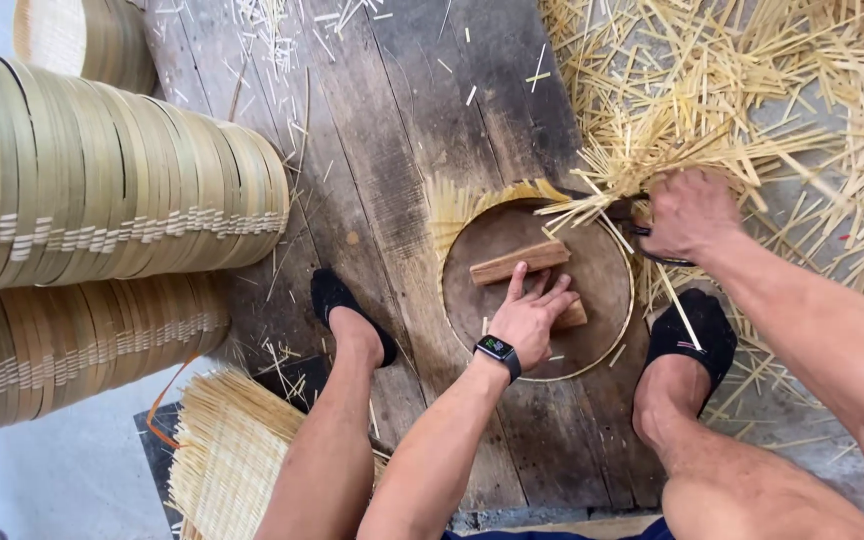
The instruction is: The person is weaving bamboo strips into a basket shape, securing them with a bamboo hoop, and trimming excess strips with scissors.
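Left hand (pixel 530 312) presses flat, fingers spread, on wooden blocks (pixel 519 262) inside a round bamboo hoop (pixel 628 310); right hand (pixel 689 213) grips dark shears (pixel 652 250) amid bamboo strips (pixel 712 90); stacked hoops (pixel 102 200) far left.

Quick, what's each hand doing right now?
Left hand: open, fingers spread flat on the wooden blocks inside the round frame.
Right hand: closed on dark-handled scissors at the bamboo strips.

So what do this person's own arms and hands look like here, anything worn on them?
Both arms are bare, with no sleeves in view, and neither hand is gloved. The left hand has a smartwatch on its wrist: a dark rectangular face with small coloured marks on a black band. The right hand and its wrist carry nothing; no rings show.
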